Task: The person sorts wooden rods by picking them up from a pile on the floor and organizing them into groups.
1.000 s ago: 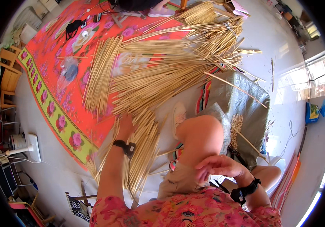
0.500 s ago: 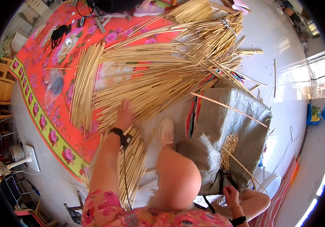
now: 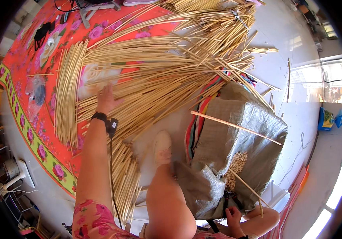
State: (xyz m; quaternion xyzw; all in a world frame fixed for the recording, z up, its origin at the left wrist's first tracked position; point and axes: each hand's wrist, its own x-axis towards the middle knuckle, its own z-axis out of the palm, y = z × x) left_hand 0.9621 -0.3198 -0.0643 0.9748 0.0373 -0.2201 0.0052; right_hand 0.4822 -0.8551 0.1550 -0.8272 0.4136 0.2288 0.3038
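Note:
My left hand (image 3: 106,100), a black band and small cabled device on its wrist, reaches over a fanned layer of thin straw-coloured sticks (image 3: 151,89). Its fingers are stretched out and rest on or just above the sticks. Crosswise to the left lies an upright-running bundle of sticks (image 3: 69,95). My right hand (image 3: 233,217) is curled closed at the lower right beside a black strap (image 3: 227,199); what it holds, if anything, is hidden. In front of it a grey-green woven sack (image 3: 219,137) drapes over my lap, with small pale cut pieces (image 3: 236,165) in a fold.
Two loose sticks lie across the sack, one being a long stick (image 3: 236,127). More sticks (image 3: 125,171) lie below my left forearm. A red flowered mat (image 3: 23,99) covers the floor at left, with a clear plastic bag (image 3: 36,95) on it. A white stool (image 3: 278,197) stands at right.
My left hand has moved farther forward over the sticks. The whole view has shifted, so the mat and sticks sit more to the left. My right hand stays curled by the strap.

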